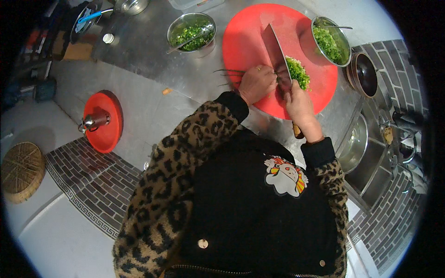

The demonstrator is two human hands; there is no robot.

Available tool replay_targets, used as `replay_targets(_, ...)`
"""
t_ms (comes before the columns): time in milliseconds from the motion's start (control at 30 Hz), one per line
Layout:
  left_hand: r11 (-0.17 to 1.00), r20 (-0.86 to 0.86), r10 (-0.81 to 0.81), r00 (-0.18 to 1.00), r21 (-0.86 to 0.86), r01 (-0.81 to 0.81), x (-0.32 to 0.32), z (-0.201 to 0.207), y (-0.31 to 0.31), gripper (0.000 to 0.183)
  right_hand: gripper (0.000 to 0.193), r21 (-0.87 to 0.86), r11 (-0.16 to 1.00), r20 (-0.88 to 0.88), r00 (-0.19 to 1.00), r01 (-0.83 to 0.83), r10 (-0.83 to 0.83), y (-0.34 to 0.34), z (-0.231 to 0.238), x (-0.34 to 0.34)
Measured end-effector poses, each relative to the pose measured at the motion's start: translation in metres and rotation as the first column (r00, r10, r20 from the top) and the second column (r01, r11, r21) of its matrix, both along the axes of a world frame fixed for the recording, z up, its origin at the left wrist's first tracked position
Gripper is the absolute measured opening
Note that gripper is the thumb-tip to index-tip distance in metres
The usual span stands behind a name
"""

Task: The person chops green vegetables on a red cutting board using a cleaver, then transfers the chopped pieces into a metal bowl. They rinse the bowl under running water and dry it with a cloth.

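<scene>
Head view: showed little of the thin dark stalks (230, 72), pinched beneath the bent fingers of the left hand (256, 84) and covered by it except for ends trailing out to the left. Could not make out any contact between those fingertips and the broad cleaver (276, 48) just to their right. Wrapped the right hand (299, 104) round the cleaver's handle, hiding most of it but leaving the wooden butt in sight below. Held the blade over a round red chopping board (241, 41), with a heap of chopped scallion (299, 73) close along its right side, just beyond the right hand. Left one metal bowl (307, 42) at the board's upper right, another metal bowl (204, 52) to its left on the counter (139, 51). Caught only part of a clear plastic container (197, 4), cut off at the upper edge.
</scene>
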State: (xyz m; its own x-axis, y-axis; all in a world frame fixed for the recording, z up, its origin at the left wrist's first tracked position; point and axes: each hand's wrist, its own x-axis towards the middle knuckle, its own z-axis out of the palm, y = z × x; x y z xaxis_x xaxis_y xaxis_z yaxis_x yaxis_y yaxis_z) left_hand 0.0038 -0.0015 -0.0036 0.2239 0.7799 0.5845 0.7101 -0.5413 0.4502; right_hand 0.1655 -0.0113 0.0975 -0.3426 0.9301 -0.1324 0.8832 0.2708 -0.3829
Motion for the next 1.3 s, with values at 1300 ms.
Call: replay_targets(1300,0.997,0.042,0.006,0.999,-0.073,-0.003,-0.006,0.005,-0.004,0.009,0.024,-0.083,0.996,-0.037,0.999,0.011,-0.014,0.006,-0.010,-0.003)
